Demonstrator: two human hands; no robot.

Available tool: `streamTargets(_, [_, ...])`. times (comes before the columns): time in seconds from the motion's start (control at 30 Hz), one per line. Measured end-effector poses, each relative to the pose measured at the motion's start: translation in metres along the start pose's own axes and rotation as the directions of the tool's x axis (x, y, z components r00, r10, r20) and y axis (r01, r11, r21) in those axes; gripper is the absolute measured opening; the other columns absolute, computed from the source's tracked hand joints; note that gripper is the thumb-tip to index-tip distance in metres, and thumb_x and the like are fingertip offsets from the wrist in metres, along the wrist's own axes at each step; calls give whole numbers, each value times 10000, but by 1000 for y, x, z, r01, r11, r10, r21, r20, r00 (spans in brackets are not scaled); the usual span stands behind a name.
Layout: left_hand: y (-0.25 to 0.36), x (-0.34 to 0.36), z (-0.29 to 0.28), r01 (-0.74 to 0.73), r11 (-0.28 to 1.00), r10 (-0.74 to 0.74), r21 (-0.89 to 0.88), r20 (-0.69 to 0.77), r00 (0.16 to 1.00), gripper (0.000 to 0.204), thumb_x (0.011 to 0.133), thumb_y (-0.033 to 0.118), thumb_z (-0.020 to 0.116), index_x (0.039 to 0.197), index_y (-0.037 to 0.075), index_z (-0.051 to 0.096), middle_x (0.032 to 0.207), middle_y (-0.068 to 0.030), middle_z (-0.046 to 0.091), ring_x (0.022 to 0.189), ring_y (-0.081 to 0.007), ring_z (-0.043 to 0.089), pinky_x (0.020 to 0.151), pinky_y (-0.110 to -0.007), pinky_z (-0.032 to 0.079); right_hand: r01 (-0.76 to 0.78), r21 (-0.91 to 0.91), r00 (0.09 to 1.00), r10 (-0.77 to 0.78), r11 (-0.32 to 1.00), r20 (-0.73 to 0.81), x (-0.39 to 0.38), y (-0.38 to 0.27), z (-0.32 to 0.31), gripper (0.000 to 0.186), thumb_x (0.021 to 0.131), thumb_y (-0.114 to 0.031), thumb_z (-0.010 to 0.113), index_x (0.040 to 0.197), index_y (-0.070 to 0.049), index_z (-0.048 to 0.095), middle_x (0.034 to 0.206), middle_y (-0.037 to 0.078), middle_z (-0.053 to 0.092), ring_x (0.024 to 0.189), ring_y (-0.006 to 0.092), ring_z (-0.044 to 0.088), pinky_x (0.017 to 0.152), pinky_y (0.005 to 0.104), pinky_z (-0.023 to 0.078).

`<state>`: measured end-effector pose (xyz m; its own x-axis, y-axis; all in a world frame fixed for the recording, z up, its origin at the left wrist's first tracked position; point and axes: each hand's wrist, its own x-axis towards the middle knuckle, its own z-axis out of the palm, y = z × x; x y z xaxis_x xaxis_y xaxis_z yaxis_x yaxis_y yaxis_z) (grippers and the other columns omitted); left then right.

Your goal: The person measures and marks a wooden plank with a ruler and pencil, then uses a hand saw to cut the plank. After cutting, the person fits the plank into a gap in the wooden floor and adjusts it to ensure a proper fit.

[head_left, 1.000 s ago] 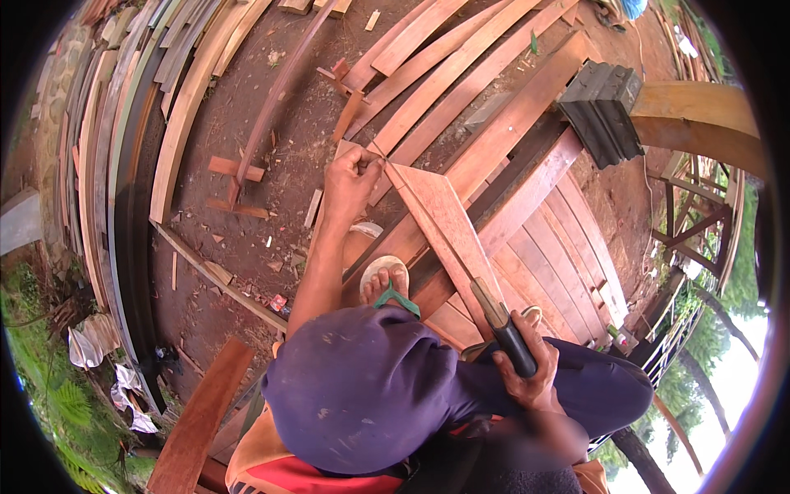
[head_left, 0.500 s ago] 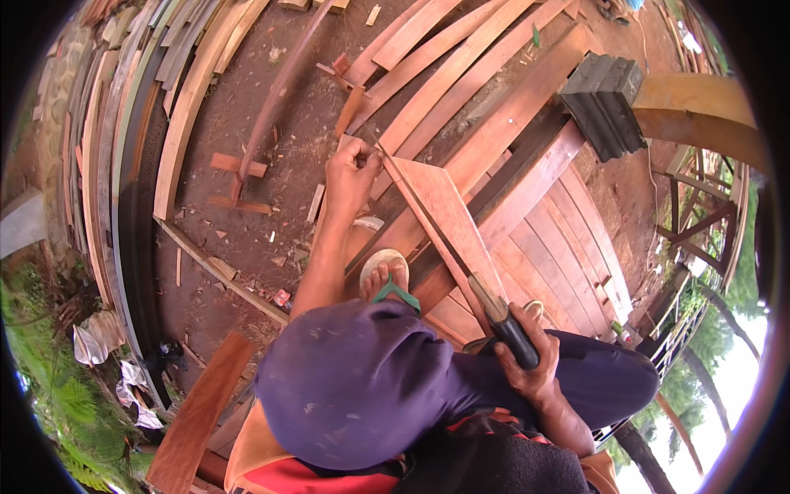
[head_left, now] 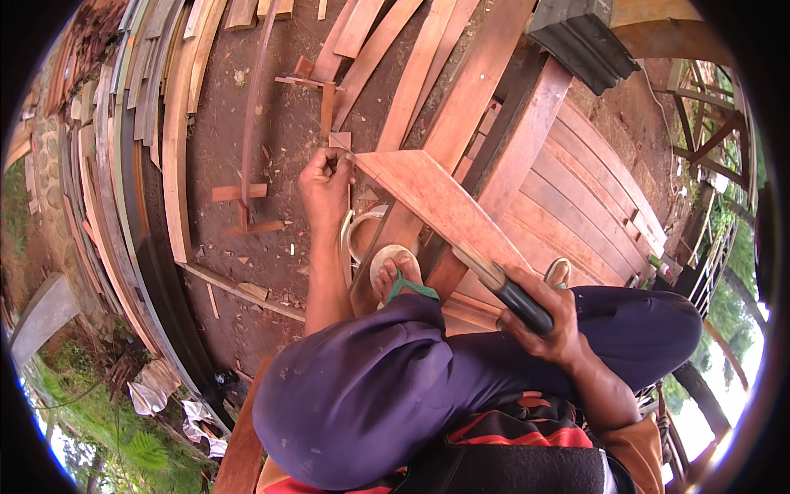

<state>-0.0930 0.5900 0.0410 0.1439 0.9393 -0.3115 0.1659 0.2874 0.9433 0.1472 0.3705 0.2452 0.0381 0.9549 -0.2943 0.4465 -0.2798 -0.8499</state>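
My right hand (head_left: 547, 313) is wrapped round the handle of a black-handled tool (head_left: 527, 308). Its flat, pale front part lies against the near edge of a slanted reddish board (head_left: 444, 196); I cannot tell whether it is a chisel or a saw. At the board's pointed far-left corner is my left hand (head_left: 327, 183), its fingers curled into a pinch. What sits between those fingertips is too small to make out. Below the board, my sandalled foot (head_left: 397, 276) rests by a thick beam (head_left: 380, 247).
A round bucket-like container (head_left: 362, 235) stands left of my foot. Long planks (head_left: 415, 74) lie ahead, and joined boards (head_left: 568, 193) spread to the right. A dark corrugated piece (head_left: 584, 45) caps a beam at upper right. Stacked timber (head_left: 177, 156) lines the left.
The view has shifted, so the scene sits differently. The board's broad face shows more plainly, and the dark line along it is gone. Both hands keep their closed grips.
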Motion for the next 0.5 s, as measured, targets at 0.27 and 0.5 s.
streamTargets(0.27, [-1, 0, -5, 6, 999, -6, -32, 1, 1000, 39, 973, -25, 643, 937, -16, 655, 828, -33, 667, 707, -65, 615, 620, -221, 515, 26, -6, 999, -26, 1000, 20, -4, 1, 3, 552, 854, -26, 726, 1379, 46, 571, 918, 127, 739, 739, 227, 741, 672, 341, 565])
streamTargets(0.5, [-12, 5, -4, -35, 999, 35, -7, 10, 999, 38, 976, 2, 671, 949, -22, 662, 818, -31, 667, 691, -70, 616, 624, -233, 530, -13, 64, 998, 9, 998, 63, 8, 14, 0, 560, 844, -23, 709, 1391, 0, 589, 938, 131, 758, 726, 243, 756, 674, 346, 600])
